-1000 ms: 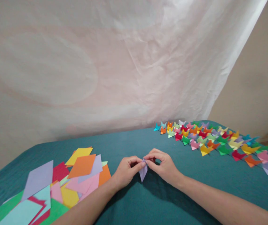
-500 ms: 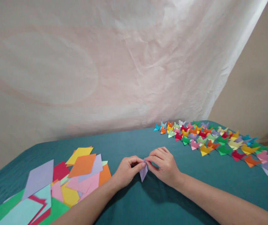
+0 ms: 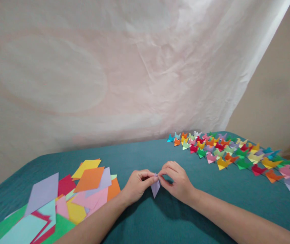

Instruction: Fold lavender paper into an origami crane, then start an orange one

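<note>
A: Where is the teal cloth-covered counter (image 3: 140,152) bare?

B: Ahead of the left hand (image 3: 137,184) and right hand (image 3: 177,181), back to the white hanging sheet (image 3: 109,67) that closes the far side. A small lilac folded paper (image 3: 155,187) fills the gap between them.

A: The sides?

B: Left, loose coloured paper squares (image 3: 84,189) cover the near corner; right, rows of small folded coloured paper figures (image 3: 226,152) line the far edge.

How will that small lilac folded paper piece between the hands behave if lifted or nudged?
The small lilac folded paper piece is probably very light: left hand and right hand hold it by fingertips alone. Its sharp creases suggest it is stiffer than the flat coloured sheets, yet easily crushed.
</note>
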A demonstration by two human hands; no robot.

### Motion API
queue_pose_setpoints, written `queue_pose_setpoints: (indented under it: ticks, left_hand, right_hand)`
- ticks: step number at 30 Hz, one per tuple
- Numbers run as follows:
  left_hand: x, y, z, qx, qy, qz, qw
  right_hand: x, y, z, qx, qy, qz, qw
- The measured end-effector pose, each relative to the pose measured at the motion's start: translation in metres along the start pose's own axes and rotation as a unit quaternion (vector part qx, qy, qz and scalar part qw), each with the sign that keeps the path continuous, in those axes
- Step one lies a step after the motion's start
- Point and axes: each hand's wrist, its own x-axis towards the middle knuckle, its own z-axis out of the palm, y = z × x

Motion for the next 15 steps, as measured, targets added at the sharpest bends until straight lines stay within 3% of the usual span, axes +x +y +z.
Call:
queue_pose_setpoints:
  ticks: [15]
  left_hand:
    - [0.0002, 0.0024, 0.0020, -0.025, 0.023, -0.008, 0.999]
  right_hand:
    - [-0.0010, -0.0011, -0.0002, 0.087, -0.028, 0.044, 0.995]
